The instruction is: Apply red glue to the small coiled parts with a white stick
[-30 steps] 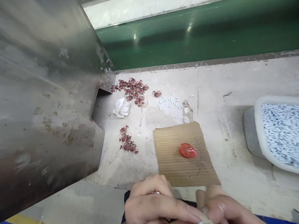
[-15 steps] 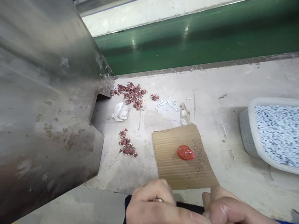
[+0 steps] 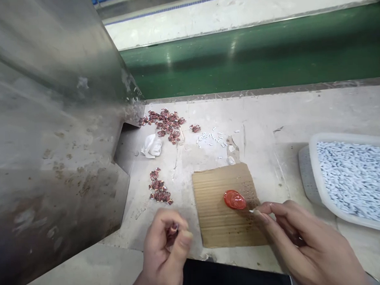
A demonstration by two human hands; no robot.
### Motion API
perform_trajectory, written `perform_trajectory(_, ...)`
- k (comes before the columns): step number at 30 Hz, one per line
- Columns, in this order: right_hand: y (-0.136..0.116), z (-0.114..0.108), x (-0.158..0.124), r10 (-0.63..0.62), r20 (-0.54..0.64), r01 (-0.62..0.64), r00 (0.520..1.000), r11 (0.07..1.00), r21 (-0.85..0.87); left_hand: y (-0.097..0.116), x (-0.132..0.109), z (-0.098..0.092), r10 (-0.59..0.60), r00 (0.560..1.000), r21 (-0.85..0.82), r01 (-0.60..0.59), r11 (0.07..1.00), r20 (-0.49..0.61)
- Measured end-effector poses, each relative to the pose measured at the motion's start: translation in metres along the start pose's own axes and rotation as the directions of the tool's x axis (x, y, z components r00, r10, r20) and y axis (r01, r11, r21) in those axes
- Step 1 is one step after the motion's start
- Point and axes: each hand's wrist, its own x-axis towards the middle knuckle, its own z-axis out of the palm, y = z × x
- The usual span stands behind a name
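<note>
My left hand (image 3: pixel 165 250) is curled shut near the bench's front edge, pinching a small red-brown piece between thumb and fingers. My right hand (image 3: pixel 303 242) pinches a tiny white piece whose tip reaches toward a red glossy blob (image 3: pixel 234 199) on a square of brown cardboard (image 3: pixel 223 225). A small heap of red-brown pieces (image 3: pixel 158 191) lies just left of the cardboard, above my left hand.
A larger heap of red-brown pieces (image 3: pixel 165 123), a crumpled white scrap (image 3: pixel 151 146) and scattered white bits (image 3: pixel 211 137) lie farther back. A white tray (image 3: pixel 316 183) full of small white parts stands at right. A big steel housing (image 3: pixel 50 123) fills the left; a green conveyor belt (image 3: pixel 252 55) runs behind.
My hands were together at the bottom edge; they have separated. The left moved left with a red-brown piece, the right moved up to the cardboard near the red blob.
</note>
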Motion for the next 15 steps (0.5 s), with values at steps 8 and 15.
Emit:
perform_trajectory(8, -0.005, 0.002, 0.011, -0.057, 0.008, 0.057, 0.998, 0.995, -0.087, 0.001, 0.003, -0.027, -0.214, 0.967, 0.336, 0.159, 0.928, 0.134)
perform_trajectory(15, 0.028, -0.008, -0.022, -0.043, 0.205, 0.082, 0.978, 0.979, -0.185, 0.007, 0.012, -0.026, -0.022, 0.993, 0.276, -0.011, 0.961, 0.114)
